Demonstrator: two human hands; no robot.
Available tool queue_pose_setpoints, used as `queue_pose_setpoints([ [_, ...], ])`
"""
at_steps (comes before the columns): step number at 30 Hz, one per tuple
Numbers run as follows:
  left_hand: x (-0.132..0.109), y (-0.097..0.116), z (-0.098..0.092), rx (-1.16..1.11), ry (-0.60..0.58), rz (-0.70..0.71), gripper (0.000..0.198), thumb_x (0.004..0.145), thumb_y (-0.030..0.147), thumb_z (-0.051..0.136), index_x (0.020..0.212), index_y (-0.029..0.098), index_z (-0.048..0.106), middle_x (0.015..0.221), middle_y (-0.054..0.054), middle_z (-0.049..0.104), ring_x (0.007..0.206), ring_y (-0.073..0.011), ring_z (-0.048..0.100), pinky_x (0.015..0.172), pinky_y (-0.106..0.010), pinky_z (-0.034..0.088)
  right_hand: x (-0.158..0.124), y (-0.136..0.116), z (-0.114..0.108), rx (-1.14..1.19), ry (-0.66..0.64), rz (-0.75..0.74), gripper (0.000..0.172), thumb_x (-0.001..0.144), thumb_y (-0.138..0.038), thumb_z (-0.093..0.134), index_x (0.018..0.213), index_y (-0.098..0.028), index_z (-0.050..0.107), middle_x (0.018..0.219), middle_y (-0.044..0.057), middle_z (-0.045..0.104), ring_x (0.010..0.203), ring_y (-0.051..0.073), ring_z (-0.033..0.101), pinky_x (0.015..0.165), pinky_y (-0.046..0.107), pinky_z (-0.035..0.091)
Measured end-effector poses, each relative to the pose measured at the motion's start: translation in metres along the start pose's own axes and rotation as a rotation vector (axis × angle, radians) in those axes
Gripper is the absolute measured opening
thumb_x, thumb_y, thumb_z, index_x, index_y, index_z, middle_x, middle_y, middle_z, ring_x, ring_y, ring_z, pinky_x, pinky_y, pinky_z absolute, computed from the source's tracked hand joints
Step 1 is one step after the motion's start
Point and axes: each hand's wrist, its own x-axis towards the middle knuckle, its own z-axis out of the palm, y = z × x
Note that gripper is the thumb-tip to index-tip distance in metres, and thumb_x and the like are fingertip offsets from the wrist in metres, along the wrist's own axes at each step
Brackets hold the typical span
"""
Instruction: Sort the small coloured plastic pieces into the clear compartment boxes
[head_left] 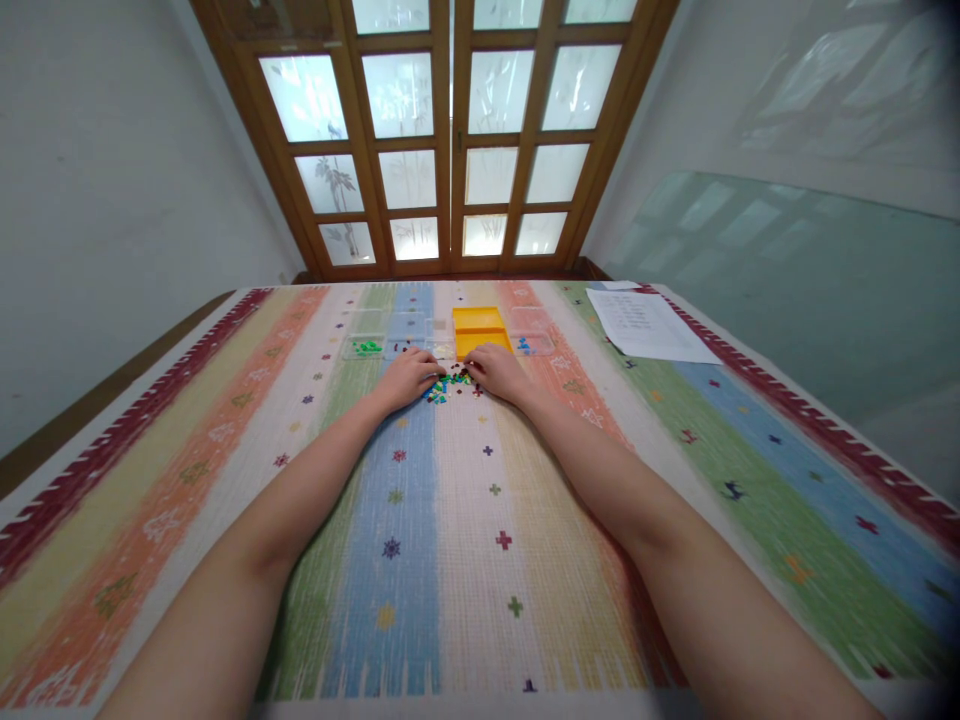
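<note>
A small heap of tiny coloured pieces [450, 385] lies on the striped cloth between my two hands. My left hand [409, 377] rests on the cloth just left of the heap, fingers curled toward it. My right hand [496, 370] lies just right of the heap, fingers bent with the tips at the pieces. Whether either hand holds a piece is too small to see. An orange tray [480, 328] stands right behind the hands. Clear compartments sit beside it, one with green pieces [367, 347] on the left and one with blue pieces [524, 345] on the right.
The striped multicoloured cloth [450, 540] covers the whole table. A white printed sheet [646, 325] lies at the far right. A wooden-framed glass door [442, 140] stands behind the table, white walls on both sides.
</note>
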Motion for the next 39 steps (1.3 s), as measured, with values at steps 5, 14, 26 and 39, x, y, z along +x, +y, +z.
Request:
queue_pose_setpoints([
  [5, 0.002, 0.0, 0.001, -0.014, 0.016, -0.012, 0.024, 0.098, 0.03, 0.06, 0.111, 0.027, 0.08, 0.109, -0.008, 0.07, 0.108, -0.0252, 0.059, 0.101, -0.041, 0.045, 0.0, 0.0, 0.001, 0.013, 0.011, -0.021, 0.023, 0.103, -0.03, 0.055, 0.105, -0.021, 0.076, 0.099, 0.01, 0.073, 0.095, 0.024, 0.062, 0.085, 0.034, 0.042],
  [14, 0.004, 0.013, -0.001, 0.011, 0.015, -0.062, 0.02, 0.097, 0.03, 0.062, 0.102, 0.024, 0.081, 0.103, -0.008, 0.071, 0.103, -0.0257, 0.059, 0.098, -0.041, 0.044, 0.0, -0.003, -0.001, 0.017, 0.001, -0.019, 0.023, 0.104, -0.03, 0.055, 0.103, -0.019, 0.076, 0.097, 0.01, 0.072, 0.095, 0.024, 0.061, 0.085, 0.033, 0.041],
  [26, 0.003, 0.011, -0.001, -0.037, 0.097, -0.211, 0.021, 0.097, 0.031, 0.063, 0.1, 0.023, 0.082, 0.1, -0.008, 0.072, 0.102, -0.0255, 0.061, 0.096, -0.039, 0.045, -0.001, -0.002, -0.001, 0.007, 0.016, -0.041, 0.022, 0.104, -0.029, 0.055, 0.102, -0.019, 0.075, 0.097, 0.01, 0.072, 0.094, 0.024, 0.061, 0.082, 0.033, 0.039],
  [39, -0.008, -0.023, -0.004, -0.067, 0.308, -0.505, 0.025, 0.096, 0.031, 0.059, 0.103, 0.021, 0.081, 0.094, -0.008, 0.075, 0.092, -0.0247, 0.064, 0.088, -0.036, 0.046, -0.001, 0.0, 0.0, -0.001, 0.018, -0.051, 0.023, 0.104, -0.029, 0.055, 0.101, -0.019, 0.075, 0.096, 0.01, 0.072, 0.093, 0.024, 0.061, 0.082, 0.033, 0.04],
])
